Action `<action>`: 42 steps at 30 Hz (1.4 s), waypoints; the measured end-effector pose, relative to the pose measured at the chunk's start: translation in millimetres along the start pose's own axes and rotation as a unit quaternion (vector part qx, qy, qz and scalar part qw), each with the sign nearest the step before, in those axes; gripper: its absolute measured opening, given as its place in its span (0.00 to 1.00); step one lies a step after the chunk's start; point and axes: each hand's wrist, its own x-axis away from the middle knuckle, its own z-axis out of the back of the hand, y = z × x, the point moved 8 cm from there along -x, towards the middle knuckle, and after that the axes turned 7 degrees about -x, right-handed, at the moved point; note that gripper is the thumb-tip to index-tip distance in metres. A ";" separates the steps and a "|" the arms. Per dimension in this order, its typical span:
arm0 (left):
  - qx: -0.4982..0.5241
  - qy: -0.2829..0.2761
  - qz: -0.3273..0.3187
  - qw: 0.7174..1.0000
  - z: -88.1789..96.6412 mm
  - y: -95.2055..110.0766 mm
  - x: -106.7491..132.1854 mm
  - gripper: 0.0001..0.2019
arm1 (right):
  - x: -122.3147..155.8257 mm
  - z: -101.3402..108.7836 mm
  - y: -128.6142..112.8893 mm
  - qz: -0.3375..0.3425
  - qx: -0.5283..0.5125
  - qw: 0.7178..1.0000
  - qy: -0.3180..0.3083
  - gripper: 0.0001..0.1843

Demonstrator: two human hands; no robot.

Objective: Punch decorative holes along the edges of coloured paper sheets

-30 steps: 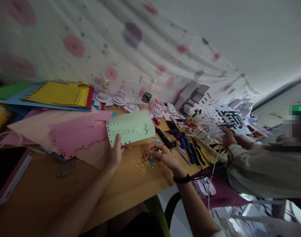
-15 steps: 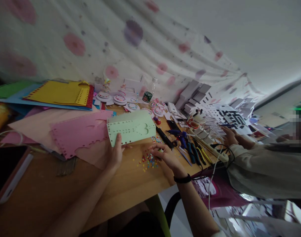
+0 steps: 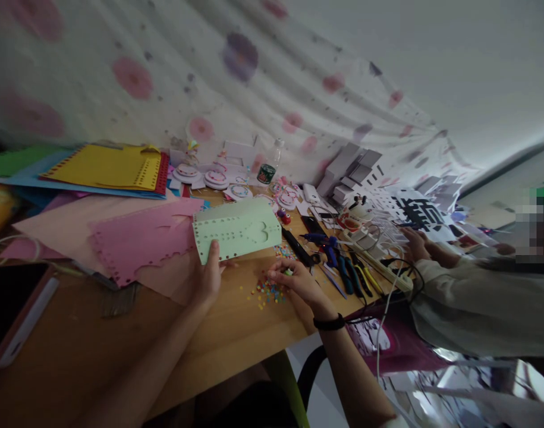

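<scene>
The wooden counter extends from the near edge; at left, a dark-screened device is cut off by the frame. The left hand has its grip closed on the green card, above the counter, with the fingers beneath mostly hidden. The right hand, over scattered confetti, has its grip curled around a small green item, too covered to identify. Beyond, a clear bottle stands before a flower-patterned curtain.
</scene>
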 end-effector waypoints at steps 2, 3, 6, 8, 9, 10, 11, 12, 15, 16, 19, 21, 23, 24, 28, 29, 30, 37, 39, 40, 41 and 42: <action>0.000 -0.001 -0.001 1.000 -0.3 -0.2 0.1 0.16 | -1.1 1.2 4.1 -0.007 0.008 1.000 0.005 0.25; 0.000 0.000 0.000 1.000 -0.4 -0.2 0.2 0.15 | -1.6 1.9 6.2 -0.013 0.012 1.000 0.008 0.25; 0.001 0.001 0.006 1.000 -1.2 0.0 0.6 0.14 | -2.5 2.8 8.6 -0.027 0.018 0.999 0.012 0.27; 0.002 0.000 0.009 1.000 -1.7 0.6 0.7 0.14 | -2.7 2.2 6.4 -0.025 0.016 1.000 0.010 0.28; 0.002 -0.003 0.009 1.000 -2.3 1.0 0.8 0.15 | -2.6 1.6 5.1 -0.025 0.014 1.000 0.007 0.28; 0.002 -0.006 0.009 1.000 -2.7 1.3 0.8 0.15 | -2.4 1.1 4.0 -0.024 0.012 1.000 0.005 0.28; 0.001 -0.007 0.008 1.000 -3.0 1.5 0.9 0.15 | -2.2 0.7 3.3 -0.026 0.011 1.000 0.003 0.28; 0.000 -0.007 0.009 1.000 -2.9 1.4 1.0 0.16 | -1.9 0.7 3.4 -0.030 0.009 0.999 0.003 0.27; -0.008 0.004 0.016 1.000 -0.8 0.1 1.6 0.17 | -1.1 3.4 5.9 -0.049 0.000 0.999 0.018 0.25; -0.011 0.009 0.019 1.000 0.0 -0.5 1.7 0.17 | -1.0 4.2 7.3 -0.056 -0.004 0.998 0.022 0.25; -0.014 0.012 0.018 1.000 0.9 -0.8 1.5 0.17 | -1.2 5.2 9.1 -0.066 -0.012 0.997 0.025 0.24; -0.011 0.009 0.012 1.000 0.3 -0.5 0.9 0.17 | -1.5 7.3 7.2 -0.060 -0.013 0.998 0.034 0.23; -0.006 0.010 0.011 1.000 0.3 -1.0 0.2 0.17 | -1.1 11.6 4.3 -0.054 -0.009 0.997 0.055 0.22; -0.006 0.012 0.013 1.000 0.6 -1.8 -0.2 0.17 | -0.8 13.4 2.6 -0.051 -0.004 0.997 0.063 0.21; -0.017 0.008 0.013 1.000 1.2 -5.1 -2.0 0.16 | -0.1 17.8 -2.5 -0.037 0.011 0.996 0.075 0.19; -0.016 0.004 0.011 1.000 1.0 -5.6 -2.5 0.16 | -0.3 18.8 -2.2 -0.036 0.010 0.996 0.076 0.19; -0.012 0.002 0.007 1.000 1.1 -5.8 -3.0 0.16 | -0.6 19.5 -1.0 -0.037 0.006 0.996 0.076 0.18; 0.011 -0.003 0.001 1.000 -0.4 -3.7 -2.3 0.15 | -2.0 19.6 -5.9 0.029 0.072 0.995 0.069 0.15; 0.007 -0.002 0.002 1.000 -0.3 -3.6 -2.2 0.16 | 2.4 3.4 -16.7 0.076 0.157 0.984 0.030 0.15; 0.007 -0.002 -0.002 1.000 -0.2 -3.3 -2.6 0.17 | 6.3 -9.3 -22.4 0.099 0.207 0.973 0.001 0.16; 0.008 -0.003 -0.007 1.000 -0.1 -3.0 -3.0 0.18 | 11.2 -23.4 -27.4 0.119 0.261 0.958 -0.026 0.16; 0.007 -0.005 -0.010 1.000 0.2 -3.1 -3.6 0.18 | 16.6 -37.8 -31.2 0.133 0.319 0.937 -0.049 0.17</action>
